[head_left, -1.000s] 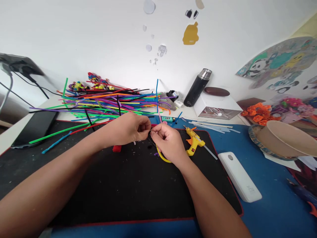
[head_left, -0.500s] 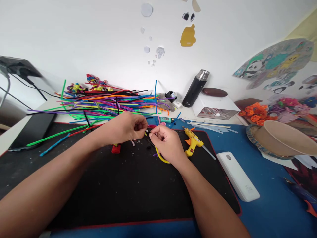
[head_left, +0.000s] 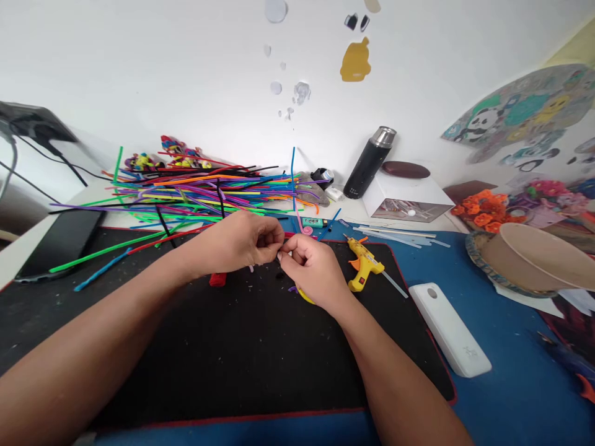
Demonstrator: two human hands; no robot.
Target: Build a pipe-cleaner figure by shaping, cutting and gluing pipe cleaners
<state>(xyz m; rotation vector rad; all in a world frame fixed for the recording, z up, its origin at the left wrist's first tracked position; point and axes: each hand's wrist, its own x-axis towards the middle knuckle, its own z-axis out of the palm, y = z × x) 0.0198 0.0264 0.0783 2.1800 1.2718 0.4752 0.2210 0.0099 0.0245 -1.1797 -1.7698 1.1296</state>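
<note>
small piece (head_left: 279,253), between left hand (head_left: 248,243) and right hand (head_left: 315,267)

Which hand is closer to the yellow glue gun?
The right hand: it sits between the glue gun and the left hand. The left hand is farther away, nearer the small red piece.

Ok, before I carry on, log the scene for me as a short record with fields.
Left grip: closed in a pinch, close against the right; anything held is too small to tell
Right grip: also pinched; contents unclear
Under right grip: yellow curved piece, partly hidden
Near left wrist: red piece
Work surface: black mat with red edging
Tool: yellow glue gun, right of the hands
Materials: multicoloured fuzzy stems, piled behind
Back: black flask beside white box
</note>
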